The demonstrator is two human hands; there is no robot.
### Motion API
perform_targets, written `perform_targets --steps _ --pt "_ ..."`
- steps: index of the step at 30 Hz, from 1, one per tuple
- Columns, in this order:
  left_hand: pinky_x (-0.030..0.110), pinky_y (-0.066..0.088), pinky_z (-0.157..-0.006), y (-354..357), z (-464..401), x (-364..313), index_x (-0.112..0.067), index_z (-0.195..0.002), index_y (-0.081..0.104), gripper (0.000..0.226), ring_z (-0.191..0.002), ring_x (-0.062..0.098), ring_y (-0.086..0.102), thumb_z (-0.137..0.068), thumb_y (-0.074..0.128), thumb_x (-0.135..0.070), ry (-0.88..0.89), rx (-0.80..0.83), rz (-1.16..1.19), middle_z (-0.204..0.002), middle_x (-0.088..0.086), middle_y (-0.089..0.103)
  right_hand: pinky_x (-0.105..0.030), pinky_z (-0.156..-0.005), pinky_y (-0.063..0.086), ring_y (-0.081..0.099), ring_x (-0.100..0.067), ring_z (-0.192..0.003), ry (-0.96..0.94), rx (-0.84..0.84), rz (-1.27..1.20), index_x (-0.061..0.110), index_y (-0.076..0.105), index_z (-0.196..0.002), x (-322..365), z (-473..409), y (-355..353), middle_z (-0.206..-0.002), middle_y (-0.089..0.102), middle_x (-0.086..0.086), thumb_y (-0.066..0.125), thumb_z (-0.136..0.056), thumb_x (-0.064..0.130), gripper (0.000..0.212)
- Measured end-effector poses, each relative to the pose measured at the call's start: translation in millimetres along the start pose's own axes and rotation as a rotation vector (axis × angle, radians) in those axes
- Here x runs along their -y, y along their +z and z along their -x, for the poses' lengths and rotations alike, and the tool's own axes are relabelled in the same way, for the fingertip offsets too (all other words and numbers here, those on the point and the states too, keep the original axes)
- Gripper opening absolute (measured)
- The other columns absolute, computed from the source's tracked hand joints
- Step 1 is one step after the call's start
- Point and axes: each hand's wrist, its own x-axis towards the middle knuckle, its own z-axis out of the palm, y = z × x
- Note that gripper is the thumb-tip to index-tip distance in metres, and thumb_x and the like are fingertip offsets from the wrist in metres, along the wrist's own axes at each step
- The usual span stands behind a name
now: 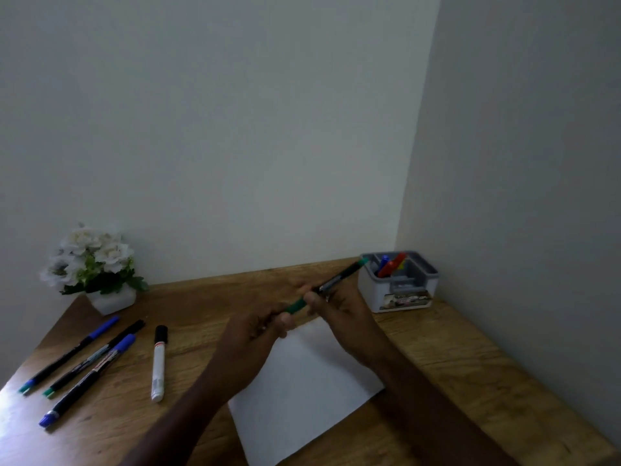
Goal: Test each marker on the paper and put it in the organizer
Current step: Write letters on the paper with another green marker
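Both hands hold one green marker (336, 280) in the air above the white paper (302, 395). My left hand (258, 334) grips its green cap end. Around the black barrel my right hand (339, 311) has its fingers curled; the far green tip points toward the organizer. The grey and white organizer (400, 294) stands at the back right corner with a blue and a red marker (391, 264) inside. On the left of the desk lie several markers: one with a blue cap (72, 353), a black one (95, 358), another blue one (89, 378) and a white one with a black cap (158, 363).
A white pot of white flowers (94, 267) stands at the back left by the wall. Walls close off the wooden desk (470, 371) at the back and on the right. The desk's left edge runs diagonally beside the loose markers.
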Motion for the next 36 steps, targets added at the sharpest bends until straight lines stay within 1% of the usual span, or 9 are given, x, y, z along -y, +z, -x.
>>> perform_targets --steps 2,5,7,10,14,20,26,29,36 --pt "0.011 0.044 -0.070 6 -8 -9 -0.040 -0.108 0.064 0.016 -0.091 -0.005 0.061 -0.095 0.055 -0.036 0.017 0.005 -0.076 -0.096 -0.019 0.068 -0.043 -0.088 0.056 0.068 -0.024 -0.099 -0.039 -0.148 -0.058 0.013 0.068 -0.113 12 -4 -19 -0.100 0.073 -0.008 0.054 -0.101 0.014 0.019" --pt "0.006 0.043 -0.071 17 -28 -26 -0.033 -0.115 0.063 0.020 -0.093 -0.004 0.059 -0.096 0.058 -0.029 0.135 0.090 -0.144 -0.096 -0.013 0.067 -0.031 -0.059 0.048 0.057 -0.021 -0.069 -0.070 -0.329 0.052 0.016 0.049 -0.129 33 -9 -56 -0.077 0.061 -0.015 0.047 -0.105 0.014 0.025" --pt "0.005 0.042 -0.071 29 -45 -38 -0.027 -0.120 0.063 0.026 -0.091 -0.003 0.060 -0.096 0.057 -0.034 0.215 0.164 -0.270 -0.094 -0.013 0.067 -0.033 -0.054 0.048 0.059 -0.024 -0.064 -0.073 -0.443 0.349 0.019 0.046 -0.120 42 -11 -89 -0.078 0.063 -0.018 0.051 -0.103 0.019 0.017" --pt "0.012 0.046 -0.071 51 -70 -53 -0.028 -0.125 0.058 0.033 -0.087 0.002 0.061 -0.097 0.051 -0.045 0.222 0.319 -0.442 -0.098 -0.009 0.068 -0.029 -0.057 0.052 0.064 -0.016 -0.063 -0.043 -0.566 0.840 0.019 0.064 -0.102 58 -11 -150 -0.075 0.068 -0.005 0.067 -0.093 0.023 0.010" --pt "0.034 0.055 -0.082 79 -98 -59 -0.031 -0.121 0.056 0.036 -0.088 0.003 0.060 -0.095 0.047 -0.054 0.230 0.451 -0.506 -0.101 -0.009 0.065 -0.030 -0.075 0.054 0.068 -0.023 -0.086 0.259 -0.406 1.215 0.017 0.077 -0.106 76 -12 -207 -0.099 0.074 -0.009 0.072 -0.087 0.026 0.021" --pt "0.039 0.055 -0.080 100 -110 -65 -0.021 -0.107 0.065 0.029 -0.086 0.009 0.061 -0.096 0.052 -0.045 0.247 0.496 -0.525 -0.096 -0.002 0.067 -0.036 -0.078 0.058 0.065 -0.028 -0.090 0.473 -0.066 1.448 0.008 0.069 -0.112 64 -20 -217 -0.107 0.068 -0.015 0.061 -0.086 0.012 0.027" --pt "0.038 0.056 -0.079 94 -114 -53 -0.024 -0.103 0.065 0.026 -0.087 0.008 0.061 -0.095 0.052 -0.046 0.218 0.500 -0.503 -0.096 -0.007 0.066 -0.038 -0.085 0.056 0.062 -0.030 -0.101 0.437 -0.047 1.456 0.011 0.068 -0.113 70 -33 -211 -0.115 0.061 -0.016 0.066 -0.085 0.014 0.028" --pt "0.024 0.050 -0.069 91 -113 -49 -0.036 -0.092 0.059 0.007 -0.080 0.002 0.060 -0.097 0.055 -0.039 0.231 0.490 -0.470 -0.086 -0.017 0.062 -0.033 -0.078 0.050 0.057 -0.026 -0.097 0.427 -0.083 1.438 0.013 0.066 -0.108 78 -37 -214 -0.112 0.055 -0.013 0.070 -0.087 0.016 0.022" --pt "0.018 0.044 -0.067 91 -109 -48 -0.042 -0.091 0.053 0.008 -0.079 0.001 0.059 -0.098 0.054 -0.037 0.222 0.478 -0.451 -0.081 -0.021 0.058 -0.038 -0.083 0.057 0.064 -0.025 -0.098 0.382 -0.124 1.349 0.013 0.072 -0.093 69 -37 -215 -0.102 0.070 -0.013 0.078 -0.082 0.021 0.015"
